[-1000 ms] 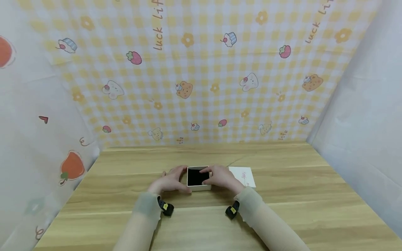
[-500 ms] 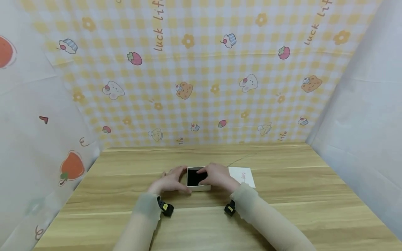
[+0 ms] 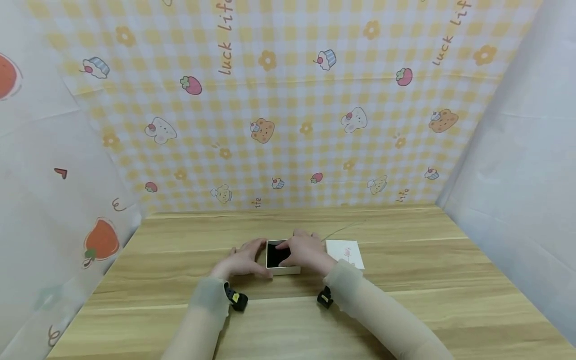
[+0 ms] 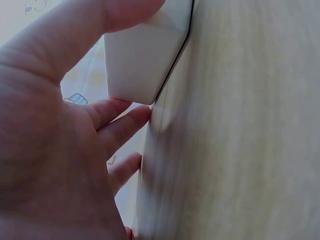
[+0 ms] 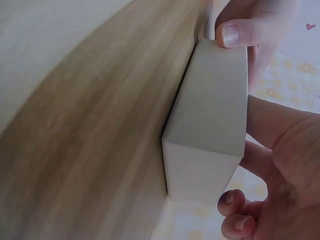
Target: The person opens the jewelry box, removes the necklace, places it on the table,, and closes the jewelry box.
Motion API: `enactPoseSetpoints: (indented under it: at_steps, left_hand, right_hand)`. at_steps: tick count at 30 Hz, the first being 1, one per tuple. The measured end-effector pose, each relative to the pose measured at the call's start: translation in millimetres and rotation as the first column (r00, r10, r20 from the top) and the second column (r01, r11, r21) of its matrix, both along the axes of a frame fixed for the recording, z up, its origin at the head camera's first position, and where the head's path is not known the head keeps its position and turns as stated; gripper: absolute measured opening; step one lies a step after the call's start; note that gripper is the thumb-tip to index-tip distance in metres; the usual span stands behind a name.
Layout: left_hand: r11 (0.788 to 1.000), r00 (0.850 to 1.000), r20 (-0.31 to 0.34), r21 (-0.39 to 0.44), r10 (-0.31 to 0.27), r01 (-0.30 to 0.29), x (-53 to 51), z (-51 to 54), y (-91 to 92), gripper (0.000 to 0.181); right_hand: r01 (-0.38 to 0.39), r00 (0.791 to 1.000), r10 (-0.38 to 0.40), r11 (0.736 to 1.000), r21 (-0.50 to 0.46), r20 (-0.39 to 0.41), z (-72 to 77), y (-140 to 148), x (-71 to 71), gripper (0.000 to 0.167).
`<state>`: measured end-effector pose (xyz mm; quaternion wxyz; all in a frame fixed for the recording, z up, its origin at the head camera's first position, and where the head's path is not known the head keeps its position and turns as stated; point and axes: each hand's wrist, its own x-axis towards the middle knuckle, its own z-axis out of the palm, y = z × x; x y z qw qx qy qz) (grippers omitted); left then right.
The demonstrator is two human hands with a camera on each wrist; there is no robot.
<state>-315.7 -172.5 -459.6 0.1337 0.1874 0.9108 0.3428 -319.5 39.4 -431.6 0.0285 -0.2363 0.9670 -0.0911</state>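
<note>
A small white box with a black inside sits on the table in the head view. My left hand holds it at its left end, thumb on the front wall and fingers at the far corner. In the left wrist view the thumb presses the box wall. From the right, my right hand reaches over the rim, thumb and index finger inside the box. The right wrist view shows its other fingers curled outside the box end. The right fingertips are hidden behind the wall.
Just right of the box a flat white square with pink lettering lies on the wooden table. A thin greenish line runs behind it. A checked cloth hangs at the back, with white cloth at the sides.
My right hand has shifted left, further over the box, covering more of its black inside. The left hand and the box have stayed about where they were.
</note>
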Motion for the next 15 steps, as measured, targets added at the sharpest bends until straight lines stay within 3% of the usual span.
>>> enactPoseSetpoints:
  at_steps: [15]
  left_hand:
    - [1.000, 1.000, 0.016, -0.006, 0.002, -0.002, 3.0, 3.4, 0.8, 0.099]
  right_hand:
    - [-0.009, 0.999, 0.009, 1.000, 0.004, 0.036, 0.5, -13, -0.1, 0.046]
